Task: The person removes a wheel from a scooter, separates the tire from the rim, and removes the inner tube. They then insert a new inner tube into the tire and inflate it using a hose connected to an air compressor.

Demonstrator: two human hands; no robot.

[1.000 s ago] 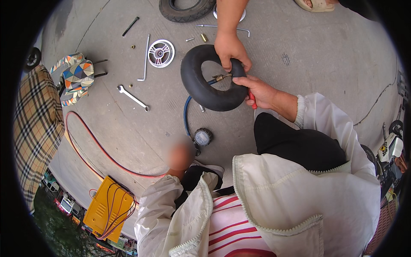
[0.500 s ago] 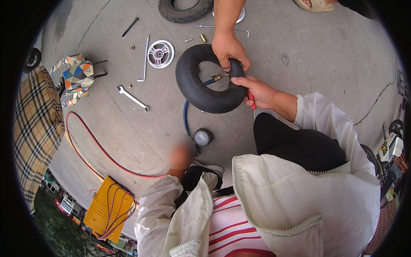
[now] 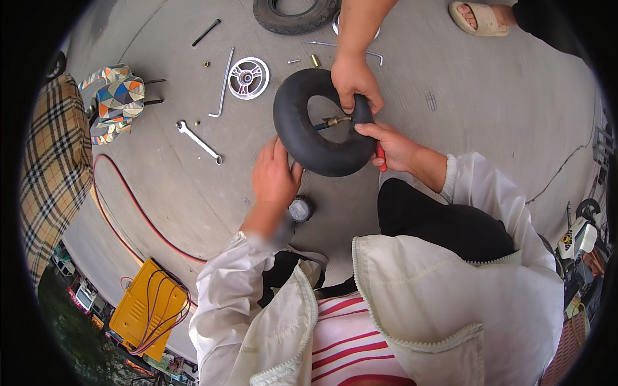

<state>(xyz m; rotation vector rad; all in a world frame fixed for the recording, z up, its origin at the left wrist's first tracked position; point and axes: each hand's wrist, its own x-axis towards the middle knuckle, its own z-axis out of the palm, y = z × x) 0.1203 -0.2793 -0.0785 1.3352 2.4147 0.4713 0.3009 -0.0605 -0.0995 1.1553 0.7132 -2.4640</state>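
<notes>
A black inner tube (image 3: 299, 132) is held above the ground in front of me. My right hand (image 3: 394, 148) grips its right side, thumb on top, with a red handle (image 3: 381, 156) in the same fingers; the tool's kind is hidden. My left hand (image 3: 273, 175) is at the tube's lower left edge, fingers stretched and thumb apart. Another person's hand (image 3: 356, 80) presses the tube from above. Inside the ring, a brass air chuck (image 3: 332, 122) on a dark hose meets the valve stem. Beside my left wrist lies a round pressure gauge (image 3: 300, 209).
A tyre (image 3: 293, 22) and a silver wheel rim (image 3: 249, 78) lie beyond the tube. Around them are a combination wrench (image 3: 199, 143), an L-shaped bar (image 3: 223, 83), a long bolt (image 3: 206, 32) and a brass sleeve (image 3: 315, 60). A red hose (image 3: 138, 206) runs near a yellow panel (image 3: 145, 309).
My left hand has moved up from beside the gauge to the tube's lower left edge. The right hand and the other person's hand keep their hold on the tube.
</notes>
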